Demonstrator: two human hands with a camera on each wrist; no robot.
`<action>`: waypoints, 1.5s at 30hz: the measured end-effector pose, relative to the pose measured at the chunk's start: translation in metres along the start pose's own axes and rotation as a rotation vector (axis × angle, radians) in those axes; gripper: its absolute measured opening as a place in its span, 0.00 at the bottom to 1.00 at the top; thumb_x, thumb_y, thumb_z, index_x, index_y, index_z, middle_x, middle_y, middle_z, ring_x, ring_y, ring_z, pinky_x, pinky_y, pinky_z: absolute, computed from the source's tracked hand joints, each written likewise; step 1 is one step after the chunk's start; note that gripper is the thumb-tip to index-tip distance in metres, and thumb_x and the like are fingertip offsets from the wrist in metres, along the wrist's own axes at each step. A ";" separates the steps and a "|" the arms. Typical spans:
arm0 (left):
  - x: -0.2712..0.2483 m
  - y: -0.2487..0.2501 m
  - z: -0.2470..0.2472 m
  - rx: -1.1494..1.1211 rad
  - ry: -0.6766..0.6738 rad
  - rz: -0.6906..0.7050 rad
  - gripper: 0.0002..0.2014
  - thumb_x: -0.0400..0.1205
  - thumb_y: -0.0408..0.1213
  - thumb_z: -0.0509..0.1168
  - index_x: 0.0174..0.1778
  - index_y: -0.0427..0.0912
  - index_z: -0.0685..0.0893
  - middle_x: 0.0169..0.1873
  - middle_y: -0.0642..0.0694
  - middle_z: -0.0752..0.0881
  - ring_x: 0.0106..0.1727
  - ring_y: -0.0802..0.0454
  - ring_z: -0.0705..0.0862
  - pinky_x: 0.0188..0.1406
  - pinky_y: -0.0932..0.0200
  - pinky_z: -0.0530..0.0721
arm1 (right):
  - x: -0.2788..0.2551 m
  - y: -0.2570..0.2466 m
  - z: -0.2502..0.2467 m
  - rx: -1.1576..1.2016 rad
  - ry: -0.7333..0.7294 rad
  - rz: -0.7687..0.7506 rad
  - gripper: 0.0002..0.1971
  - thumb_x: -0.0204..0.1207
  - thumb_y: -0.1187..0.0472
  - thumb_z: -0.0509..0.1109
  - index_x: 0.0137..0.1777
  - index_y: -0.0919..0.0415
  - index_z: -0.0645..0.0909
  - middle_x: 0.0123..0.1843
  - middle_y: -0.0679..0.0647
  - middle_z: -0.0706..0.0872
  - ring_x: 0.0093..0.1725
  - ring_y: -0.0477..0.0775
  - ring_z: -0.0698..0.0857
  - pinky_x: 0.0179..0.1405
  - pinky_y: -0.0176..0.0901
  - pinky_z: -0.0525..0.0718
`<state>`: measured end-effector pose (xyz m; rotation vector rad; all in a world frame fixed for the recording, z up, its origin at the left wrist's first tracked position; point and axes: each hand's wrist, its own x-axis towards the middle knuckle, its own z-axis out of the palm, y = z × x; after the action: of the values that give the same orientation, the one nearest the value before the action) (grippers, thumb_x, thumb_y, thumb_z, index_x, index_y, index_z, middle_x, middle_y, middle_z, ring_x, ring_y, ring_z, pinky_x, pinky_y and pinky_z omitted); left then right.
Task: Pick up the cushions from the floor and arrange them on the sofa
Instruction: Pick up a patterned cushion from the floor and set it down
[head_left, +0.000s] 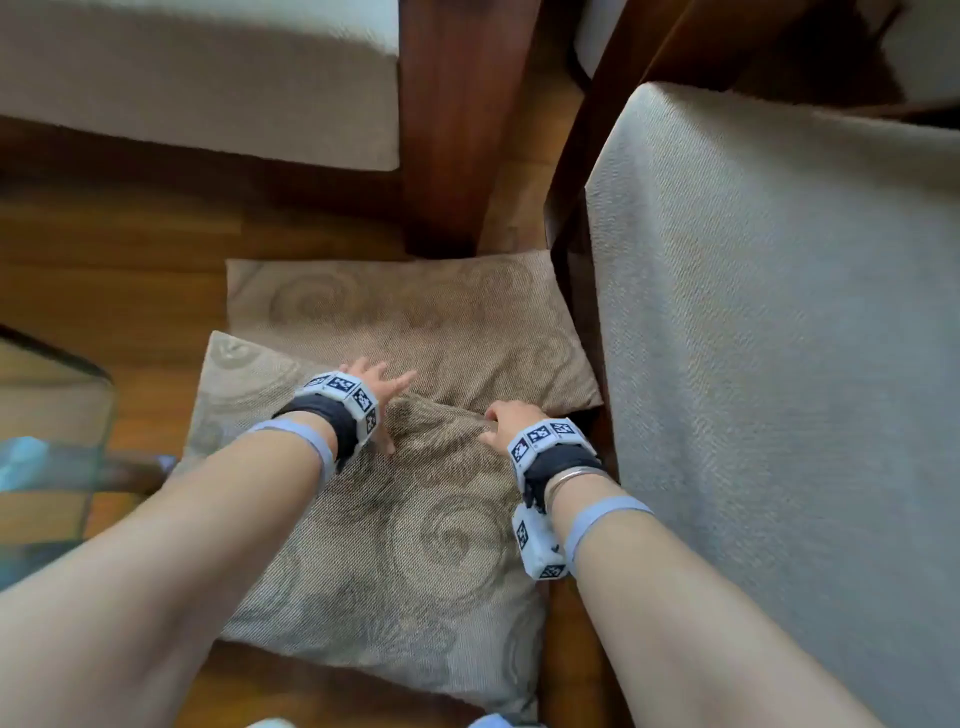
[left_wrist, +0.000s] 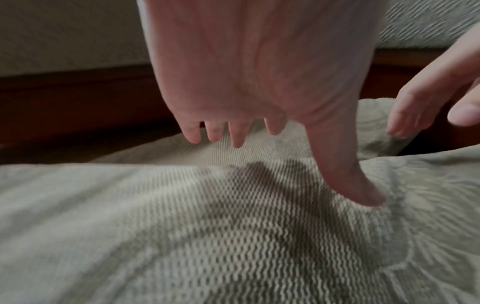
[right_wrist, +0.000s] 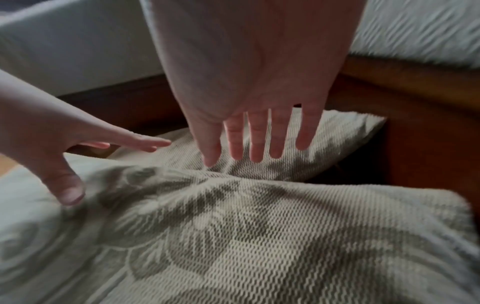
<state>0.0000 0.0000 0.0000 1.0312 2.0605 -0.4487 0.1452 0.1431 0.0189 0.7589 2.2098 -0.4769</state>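
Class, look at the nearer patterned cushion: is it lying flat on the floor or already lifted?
Lying flat. The nearer cushion rests on the wooden floor, overlapping the farther cushion. Left hand and right hand only touch it, fingers straight.

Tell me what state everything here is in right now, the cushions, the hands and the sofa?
Near cushion: on the floor, its far edge overlapping the far cushion, not lifted.
Far cushion: flat on the floor, partly covered.
Left hand: open, fingers spread, thumb pressing the near cushion.
Right hand: open, fingers straight, at the near cushion's far edge.
Sofa: no patterned cushion on what shows.
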 end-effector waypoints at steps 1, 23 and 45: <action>0.003 0.002 0.001 0.007 -0.029 -0.009 0.61 0.62 0.58 0.77 0.82 0.61 0.40 0.83 0.40 0.56 0.83 0.36 0.53 0.81 0.32 0.57 | 0.010 0.000 0.007 -0.001 -0.008 0.003 0.27 0.78 0.48 0.65 0.75 0.56 0.71 0.73 0.60 0.77 0.72 0.63 0.76 0.70 0.56 0.77; -0.173 0.006 -0.122 -0.092 -0.058 0.090 0.21 0.82 0.47 0.62 0.67 0.40 0.80 0.60 0.42 0.87 0.48 0.51 0.80 0.37 0.65 0.76 | -0.165 -0.039 -0.103 0.121 0.063 -0.219 0.20 0.83 0.53 0.60 0.74 0.42 0.73 0.74 0.55 0.79 0.68 0.61 0.81 0.61 0.49 0.79; -0.346 0.203 -0.382 -0.068 0.202 0.345 0.18 0.85 0.45 0.53 0.63 0.40 0.81 0.60 0.42 0.83 0.64 0.39 0.81 0.57 0.54 0.78 | -0.487 0.255 -0.309 0.601 0.603 0.736 0.16 0.75 0.61 0.69 0.62 0.65 0.82 0.61 0.69 0.84 0.59 0.70 0.83 0.59 0.54 0.80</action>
<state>0.1058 0.1726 0.5158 1.4049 1.9987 -0.1000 0.4160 0.3215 0.5599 2.1625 2.0688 -0.5765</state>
